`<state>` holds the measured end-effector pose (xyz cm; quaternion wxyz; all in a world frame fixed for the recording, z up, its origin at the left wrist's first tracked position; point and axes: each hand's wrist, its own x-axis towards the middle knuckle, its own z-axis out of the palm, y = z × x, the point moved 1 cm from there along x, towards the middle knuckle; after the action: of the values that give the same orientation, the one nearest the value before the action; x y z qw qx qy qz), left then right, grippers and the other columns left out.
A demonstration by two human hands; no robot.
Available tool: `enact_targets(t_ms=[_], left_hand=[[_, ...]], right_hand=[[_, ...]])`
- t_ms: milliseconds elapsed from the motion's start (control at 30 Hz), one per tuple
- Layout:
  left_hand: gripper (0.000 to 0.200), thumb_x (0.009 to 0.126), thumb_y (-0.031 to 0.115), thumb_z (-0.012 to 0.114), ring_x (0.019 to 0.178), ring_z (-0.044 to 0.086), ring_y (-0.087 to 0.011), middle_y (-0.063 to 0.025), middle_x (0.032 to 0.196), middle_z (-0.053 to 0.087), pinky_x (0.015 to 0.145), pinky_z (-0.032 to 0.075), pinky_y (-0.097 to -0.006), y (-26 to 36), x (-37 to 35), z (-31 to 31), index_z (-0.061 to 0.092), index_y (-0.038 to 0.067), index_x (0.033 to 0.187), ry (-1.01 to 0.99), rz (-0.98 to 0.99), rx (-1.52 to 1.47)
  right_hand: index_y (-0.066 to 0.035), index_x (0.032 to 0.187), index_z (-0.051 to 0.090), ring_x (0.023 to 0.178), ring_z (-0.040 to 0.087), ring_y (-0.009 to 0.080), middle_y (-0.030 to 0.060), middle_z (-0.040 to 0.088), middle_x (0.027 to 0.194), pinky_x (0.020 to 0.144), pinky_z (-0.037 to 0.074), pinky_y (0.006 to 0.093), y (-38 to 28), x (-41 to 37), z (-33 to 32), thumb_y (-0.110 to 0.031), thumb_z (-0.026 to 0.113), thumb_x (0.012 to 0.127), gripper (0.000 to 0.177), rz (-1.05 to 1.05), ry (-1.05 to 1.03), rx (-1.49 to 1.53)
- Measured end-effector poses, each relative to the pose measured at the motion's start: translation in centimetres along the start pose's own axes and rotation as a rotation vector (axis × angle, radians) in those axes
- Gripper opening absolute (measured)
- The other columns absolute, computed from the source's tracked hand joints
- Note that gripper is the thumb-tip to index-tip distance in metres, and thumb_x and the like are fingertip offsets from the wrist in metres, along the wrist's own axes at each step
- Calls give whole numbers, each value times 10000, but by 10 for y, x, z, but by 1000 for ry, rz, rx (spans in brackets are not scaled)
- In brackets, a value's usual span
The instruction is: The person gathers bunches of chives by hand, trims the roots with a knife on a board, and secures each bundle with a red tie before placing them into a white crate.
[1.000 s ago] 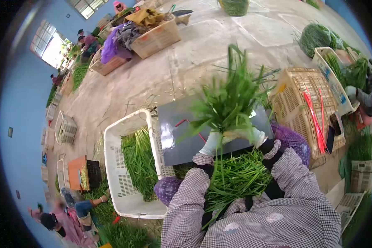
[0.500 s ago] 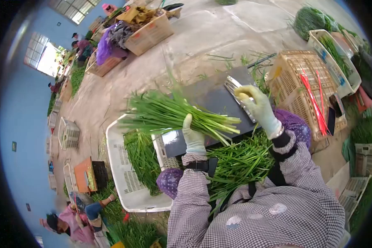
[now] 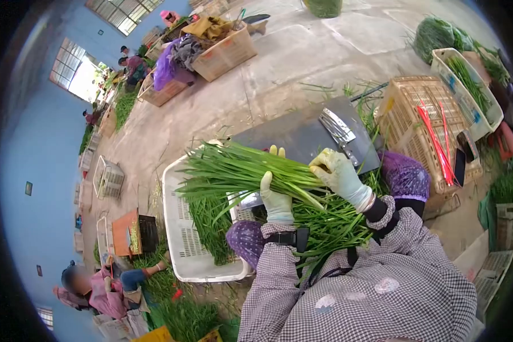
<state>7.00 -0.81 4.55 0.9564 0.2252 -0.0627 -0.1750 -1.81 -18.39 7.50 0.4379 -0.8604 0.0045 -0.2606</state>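
A bundle of long green stalks (image 3: 245, 171) lies in my gloved left hand (image 3: 276, 196), whose fingers wrap round it from below. My gloved right hand (image 3: 339, 178) touches the pale stalk ends, thumb and fingers curled together there; whether it pinches any stalk is too small to tell. Below both hands, loose greens (image 3: 330, 228) are heaped on my lap. A knife (image 3: 339, 128) rests on the dark board (image 3: 268, 132) beyond my right hand. To the left, a white crate (image 3: 179, 239) holds more greens.
An upturned tan crate (image 3: 422, 114) at the right carries red strips (image 3: 436, 142) and a phone (image 3: 459, 166). Behind it stands a white basket (image 3: 439, 62) of greens. A person in pink (image 3: 105, 293) sits at the lower left. Crates with cloths (image 3: 225, 54) stand farther back.
My right hand has come down and left from above the knife to the stalk ends. My left hand still holds the bundle. The view has shifted slightly.
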Motion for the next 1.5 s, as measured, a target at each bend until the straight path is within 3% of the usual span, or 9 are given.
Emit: enact_targets(t_ms=[333,533,600,667,767,933,1100,1200,1500], left_hand=[[355,921,208,718,1072,667,-288,-104,1120,712,1063,520,-471,4,-12,-36,653,53,1234,56,-84,-119],[314,944,177,707,1069,652,-248,-68,1137,686,1017,534,-429,32,-21,-33,654,79,1238,176,73,-2],[290,956,178,701,1062,654,-226,-42,1146,679,997,537,-418,48,-24,-37,660,116,1236,208,74,61],[283,955,183,705,1047,654,-208,-28,1143,671,997,534,-405,54,-26,-36,662,128,1229,200,69,107],[303,926,138,727,1059,651,-213,-51,1149,679,984,543,-416,41,-32,-24,655,103,1218,144,49,215],[306,924,120,723,1050,648,-215,-43,1130,668,975,556,-418,7,-46,24,611,126,1209,12,1,205],[269,949,80,692,1017,649,-217,-51,1100,673,947,567,-388,16,-42,11,596,90,1200,87,36,122],[228,954,91,694,996,662,-228,-49,1071,691,979,553,-412,28,-33,0,613,88,1168,130,86,85],[247,968,115,704,1028,676,-216,-45,1098,712,956,570,-404,43,-30,-20,633,106,1204,221,142,118]], right_hand=[[-17,1032,712,903,647,141,34,698,974,835,531,322,-9,-32,0,-208,611,1086,223,608,158,760],[-38,1058,721,871,578,105,2,659,911,825,480,276,17,-58,-70,-227,572,1109,246,332,430,317],[-49,1062,728,894,649,175,54,703,945,816,518,328,19,-67,-99,-222,648,1047,191,386,348,283],[-63,1103,741,962,701,289,125,731,1028,845,554,396,48,-79,-119,-225,737,956,218,408,-135,-593],[-78,1145,746,1008,704,358,166,724,1110,881,567,440,-2,-61,-96,-242,787,903,295,88,61,-539],[-83,1201,719,1133,678,341,131,712,1226,990,534,438,-39,-27,-4,-219,782,914,324,-116,1,-32],[-9,1193,677,1012,739,162,118,729,1263,912,583,325,-46,-33,-7,-233,566,1117,261,561,-16,948],[7,1190,655,1003,728,187,108,723,1220,938,591,338,-18,-46,-20,-217,528,1132,264,400,123,1143],[-32,1195,693,962,719,228,128,731,1135,877,569,343,33,-95,-96,-219,644,1041,247,618,-41,38]])
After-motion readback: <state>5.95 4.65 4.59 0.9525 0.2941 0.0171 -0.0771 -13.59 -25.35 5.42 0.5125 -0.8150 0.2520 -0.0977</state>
